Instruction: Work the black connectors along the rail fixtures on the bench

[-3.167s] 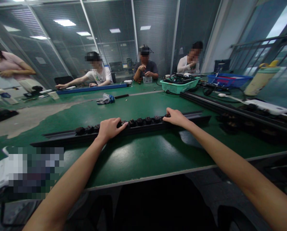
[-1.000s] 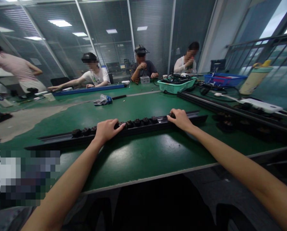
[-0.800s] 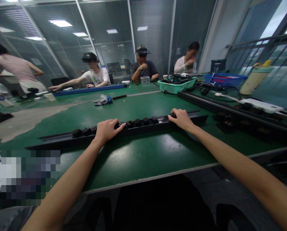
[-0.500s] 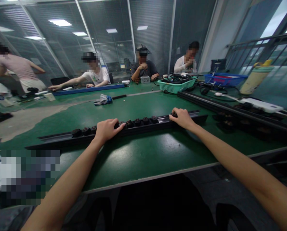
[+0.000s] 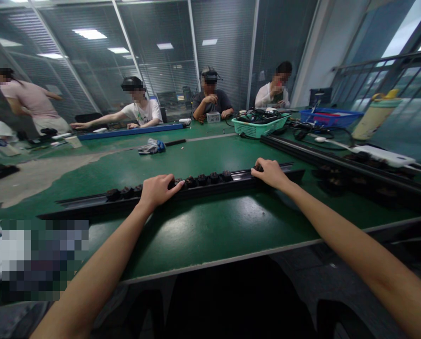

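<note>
A long black channel rail point(image 5: 210, 187) lies across the green table in front of me, tilted slightly up to the right. Several small, dark, knob-like parts point(image 5: 201, 179) sit in a row along its channel. My left hand point(image 5: 158, 190) is closed over the middle of the rail, thumb to the right, and covers some of the parts. Farther right, past a bare shiny stretch of channel, my right hand point(image 5: 270, 172) pinches one dark knob-like part point(image 5: 258, 167) at the rail. Its fingers hide most of that part.
At right lie another long black rail point(image 5: 302, 153) and a white power strip point(image 5: 383, 154). A green basket point(image 5: 258, 127) of cables, a blue tray point(image 5: 330, 117) and a yellow-lidded bottle point(image 5: 376, 115) stand behind. Grey gloves point(image 5: 152, 147) lie mid-table. Several people sit or stand across the table.
My right hand has slid slightly to the right along the rail with the dark part. My left hand stays in place. The standing person at far left has shifted right.
</note>
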`<act>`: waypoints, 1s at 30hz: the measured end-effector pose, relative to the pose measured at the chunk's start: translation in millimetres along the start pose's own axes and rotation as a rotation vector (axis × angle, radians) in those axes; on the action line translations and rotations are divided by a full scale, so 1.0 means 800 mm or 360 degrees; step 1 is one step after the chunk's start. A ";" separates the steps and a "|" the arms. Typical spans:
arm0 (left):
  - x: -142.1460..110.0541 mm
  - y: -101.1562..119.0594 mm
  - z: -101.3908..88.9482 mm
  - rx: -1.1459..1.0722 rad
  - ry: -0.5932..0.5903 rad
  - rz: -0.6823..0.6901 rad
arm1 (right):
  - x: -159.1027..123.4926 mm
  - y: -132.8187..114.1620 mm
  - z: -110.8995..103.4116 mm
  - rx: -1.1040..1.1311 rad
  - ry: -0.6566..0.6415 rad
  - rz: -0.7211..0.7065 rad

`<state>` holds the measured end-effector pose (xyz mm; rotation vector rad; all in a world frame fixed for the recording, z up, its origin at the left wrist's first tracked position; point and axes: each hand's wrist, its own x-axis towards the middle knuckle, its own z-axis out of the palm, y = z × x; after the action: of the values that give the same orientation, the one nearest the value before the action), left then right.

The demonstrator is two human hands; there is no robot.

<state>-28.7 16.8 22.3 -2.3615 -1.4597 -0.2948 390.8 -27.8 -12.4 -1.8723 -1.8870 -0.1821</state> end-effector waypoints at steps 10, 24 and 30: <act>0.000 0.000 0.001 0.0032 0.0020 0.0018 | -0.003 -0.004 -0.012 -0.0209 -0.0029 -0.0043; 0.001 0.000 0.001 0.0002 0.0000 -0.0004 | -0.005 -0.007 -0.021 -0.0315 -0.0054 -0.0042; 0.001 -0.002 0.003 0.0011 -0.0009 -0.0012 | -0.004 -0.002 -0.019 -0.0351 -0.0049 -0.0008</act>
<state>-29.5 18.9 20.9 -2.3536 -1.4702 -0.2843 392.5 -37.1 -0.1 -2.0231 -1.9603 -0.3791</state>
